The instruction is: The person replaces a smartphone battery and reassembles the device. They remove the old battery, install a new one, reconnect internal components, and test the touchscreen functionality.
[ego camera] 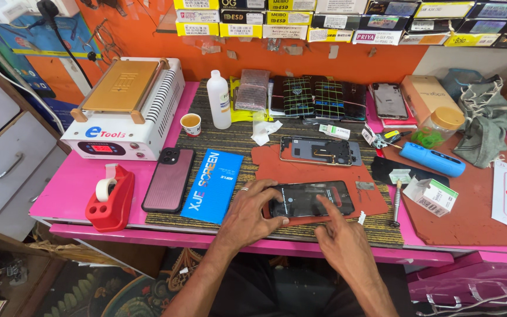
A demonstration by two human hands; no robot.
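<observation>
Right hand (344, 243), nearest the viewer: index finger extended, its tip resting on the glass of a dark smartphone (311, 199); the remaining fingers curled loosely inward, gripping nothing. Left hand (247, 214): palm down and spread flat, a ring on one finger, fingertips pressing the phone's left end and steadying it without lifting it. The smartphone lies face up and lengthwise on a red-brown work mat (324, 176), near the front edge of a pink bench (71, 188).

Just behind the phone on the same mat: an opened phone frame (318, 151), inner parts exposed. Left of the left hand: a blue flat box (213, 185), then a phone in a maroon case (169, 179), then a red tape dispenser (111, 199). Right of the phone: a screwdriver (396, 205), a small white-and-green carton (435, 196), and further back a blue cylinder (432, 159).

Rear left: a white heating machine with a gold plate (124, 108), a small cup (191, 124) beside it, and a white plastic bottle (219, 100). Rear centre: a row of phones and panels (315, 97) against an orange wall (300, 61).
</observation>
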